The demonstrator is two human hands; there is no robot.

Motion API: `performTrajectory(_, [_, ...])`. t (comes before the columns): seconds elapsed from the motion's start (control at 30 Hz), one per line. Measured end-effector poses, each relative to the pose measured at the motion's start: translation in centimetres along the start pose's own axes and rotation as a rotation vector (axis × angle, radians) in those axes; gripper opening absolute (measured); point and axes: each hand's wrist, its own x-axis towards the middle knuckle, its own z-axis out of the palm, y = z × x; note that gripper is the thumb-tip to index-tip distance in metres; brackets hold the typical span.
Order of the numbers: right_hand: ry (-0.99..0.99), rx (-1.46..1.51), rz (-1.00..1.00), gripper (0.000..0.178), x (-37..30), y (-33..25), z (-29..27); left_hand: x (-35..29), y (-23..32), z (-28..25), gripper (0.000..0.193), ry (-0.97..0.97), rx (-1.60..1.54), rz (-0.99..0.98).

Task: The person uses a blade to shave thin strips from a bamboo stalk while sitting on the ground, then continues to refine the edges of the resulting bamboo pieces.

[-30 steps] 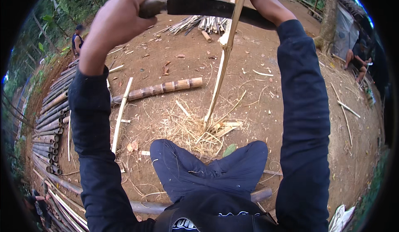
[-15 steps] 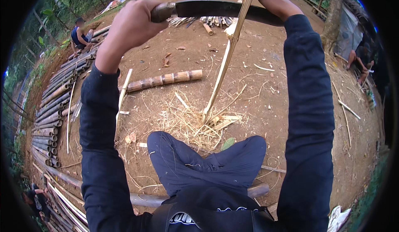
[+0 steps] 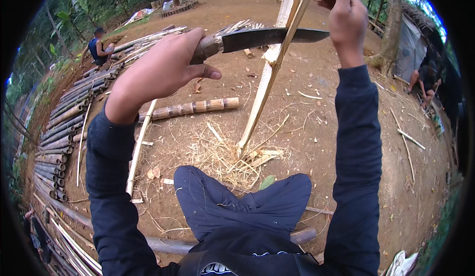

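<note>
My left hand point(image 3: 161, 68) is closed round the wooden handle of a machete point(image 3: 255, 39), with its thumb stuck out. The dark blade lies crosswise in a long bamboo strip point(image 3: 261, 85), which is split at its upper part into two pieces on either side of the blade. The strip leans upright, its lower end in a heap of shavings point(image 3: 230, 162) before my knees. My right hand point(image 3: 345, 21) is raised beside the strip's upper part, past the blade tip, its fingers apart and holding nothing. The strip's top runs out of view.
Stacked bamboo poles point(image 3: 67, 132) line the left side. A thick bamboo piece point(image 3: 193, 109) and a pale slat point(image 3: 141, 150) lie on the dirt. One person point(image 3: 99, 48) sits far left, another point(image 3: 424, 84) at right near a tree trunk point(image 3: 391, 28). A pole point(image 3: 170, 245) lies beside me.
The machete and both hands have come lower and nearer. My right hand has moved off the blade's far end and opened; more of the blade tip and split strip shows.
</note>
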Motion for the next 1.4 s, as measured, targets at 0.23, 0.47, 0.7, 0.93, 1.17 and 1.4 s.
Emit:
performTrajectory(0.23, [-0.142,-0.382,-0.110,0.029,4.2,3.0,-0.1,-2.1,-1.2,-0.8,0.036,-0.020,0.037,0.261])
performTrajectory(0.47, [-0.414,-0.667,-0.183,0.049,2.4,9.5,1.8,-6.3,-1.3,-0.5,0.035,0.076,0.127,0.182])
performTrajectory(0.7, [-0.715,-0.039,0.459,0.071,-8.4,-8.4,1.6,-6.5,-0.9,-2.2,0.042,-0.142,-0.691,-0.287])
performTrajectory(0.93, [-0.807,0.581,0.842,0.056,-10.3,-9.8,4.7,-3.0,6.8,5.0,0.045,0.213,-0.876,-0.057])
performTrajectory(1.17, [-0.864,0.523,1.259,0.041,-6.8,-12.8,-1.8,-5.2,7.4,3.5,0.025,0.234,-0.525,0.137])
performTrajectory(1.4, [-0.837,0.442,1.259,0.034,-6.9,-12.7,-4.8,4.4,2.9,2.6,0.029,0.690,-0.478,0.126])
